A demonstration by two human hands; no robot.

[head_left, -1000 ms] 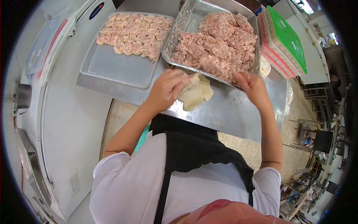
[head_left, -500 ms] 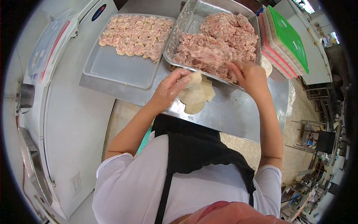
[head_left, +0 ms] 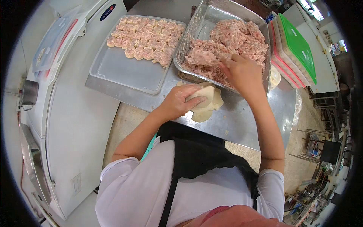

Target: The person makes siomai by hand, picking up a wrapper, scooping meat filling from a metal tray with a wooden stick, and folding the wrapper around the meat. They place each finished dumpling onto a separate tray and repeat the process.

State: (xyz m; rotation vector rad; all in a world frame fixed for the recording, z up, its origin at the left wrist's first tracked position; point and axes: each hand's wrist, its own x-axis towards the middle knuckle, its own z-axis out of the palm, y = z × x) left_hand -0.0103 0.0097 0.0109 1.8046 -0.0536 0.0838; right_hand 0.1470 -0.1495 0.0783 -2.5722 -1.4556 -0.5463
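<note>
My left hand (head_left: 182,101) holds a round, pale dumpling wrapper (head_left: 204,94), thumb and fingers closed at its left side. Beneath it, more wrappers (head_left: 202,115) lie loosely overlapped on the metal table. Over the near part of a deep metal pan (head_left: 180,65), my right hand (head_left: 242,72) has its fingers closed and pointing left. A lump of pinkish minced meat (head_left: 202,57) is at its fingertips; whatever it grips is hidden. Minced meat (head_left: 242,34) fills much of the pan. Left of it, a translucent tray (head_left: 123,77) carries rows of filled dumplings (head_left: 149,36).
Stacked containers with a green lid (head_left: 297,45) stand right of the pan. A white freezer (head_left: 81,113) borders the metal table (head_left: 242,121) on the left. A small round container (head_left: 275,77) sits by the pan's right side.
My left hand has turned over the wrappers and now holds one with its thumb on top. My right hand has moved slightly left and lower over the meat. The view has shifted a little.
</note>
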